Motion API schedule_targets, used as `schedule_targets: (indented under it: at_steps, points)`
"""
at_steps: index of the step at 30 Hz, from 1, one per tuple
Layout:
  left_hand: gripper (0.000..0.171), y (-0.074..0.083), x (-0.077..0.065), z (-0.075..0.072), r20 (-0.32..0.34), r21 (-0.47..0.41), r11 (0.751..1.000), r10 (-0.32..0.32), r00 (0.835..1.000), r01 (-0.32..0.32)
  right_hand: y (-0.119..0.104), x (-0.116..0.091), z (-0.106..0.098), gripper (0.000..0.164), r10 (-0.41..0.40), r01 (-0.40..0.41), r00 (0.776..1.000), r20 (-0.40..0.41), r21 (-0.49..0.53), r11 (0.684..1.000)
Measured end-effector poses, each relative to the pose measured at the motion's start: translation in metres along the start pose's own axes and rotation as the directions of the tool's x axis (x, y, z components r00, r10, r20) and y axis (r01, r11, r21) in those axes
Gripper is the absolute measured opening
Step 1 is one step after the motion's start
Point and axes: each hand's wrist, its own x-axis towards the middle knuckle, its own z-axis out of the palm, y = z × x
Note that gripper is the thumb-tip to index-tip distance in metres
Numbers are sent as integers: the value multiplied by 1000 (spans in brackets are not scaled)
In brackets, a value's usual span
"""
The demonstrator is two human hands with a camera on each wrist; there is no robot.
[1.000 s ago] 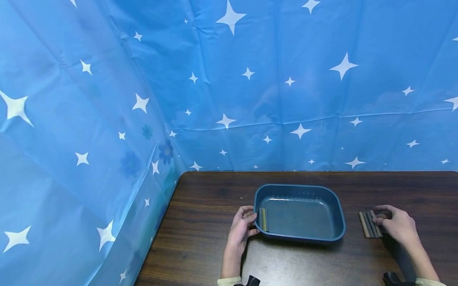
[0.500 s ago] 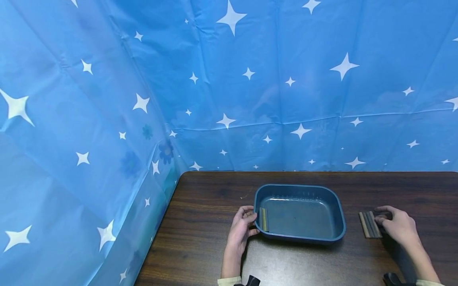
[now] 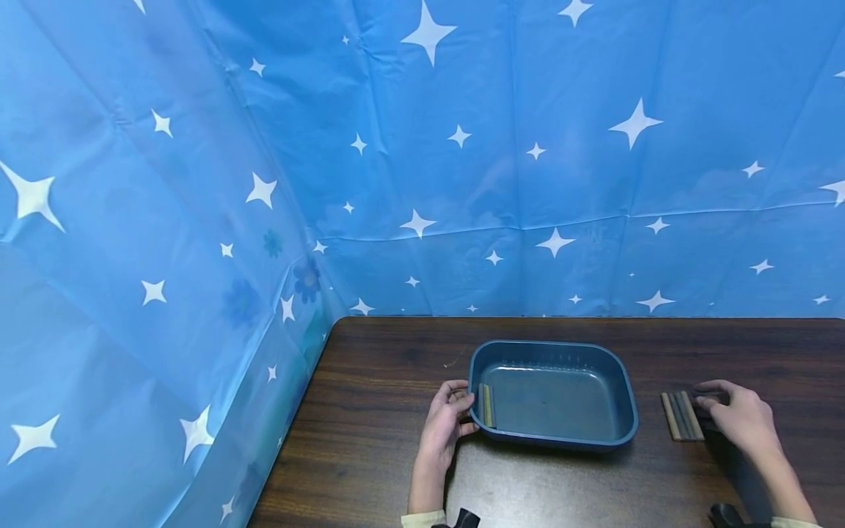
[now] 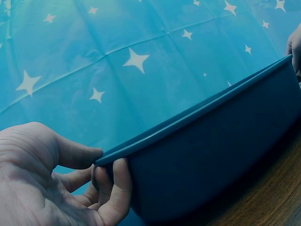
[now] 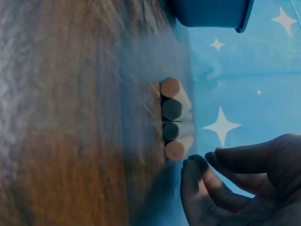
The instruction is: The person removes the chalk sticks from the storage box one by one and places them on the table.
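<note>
Four sticks (image 3: 683, 416) are lying right of the tray (image 3: 554, 405), roughly parallel to its short sides; the nearer right hand (image 3: 746, 419) is hovering just beyond, half-curled, empty, the left hand (image 3: 442, 423) pinching the tray.

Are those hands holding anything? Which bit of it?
The left hand holds the blue tray by the rim at its left end. The right hand is beside the four short sticks and seems to hold nothing.

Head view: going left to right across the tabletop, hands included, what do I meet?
Left hand → blue tray → row of four sticks → right hand.
</note>
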Motion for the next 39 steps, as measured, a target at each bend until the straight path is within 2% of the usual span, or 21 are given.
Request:
schedule_targets:
  at_steps: [6,14,18,22,29,39]
  points:
    - [28,0,0,0,-3,1,1000,-2,1000,2,-12,-4,-3,35,-53,52,995,-80,-12,999]
    - [28,1,0,1,-5,-8,1000,-2,1000,2,-39,-13,-5,35,-145,147,981,-125,1,989]
    - [29,1,-1,1,-6,-4,1000,0,1000,0,-53,-18,-5,36,-158,161,980,-119,18,987]
    - [31,0,0,1,-8,2,1000,7,1000,-7,-64,-23,-3,36,-202,208,973,-112,42,977]
    - [29,-1,2,1,-11,-11,1000,4,1000,-4,-85,-29,8,35,-263,270,962,-77,93,958]
    - [28,0,2,1,-11,-7,1000,-2,1000,2,-111,-36,27,37,-249,247,968,-16,187,951]
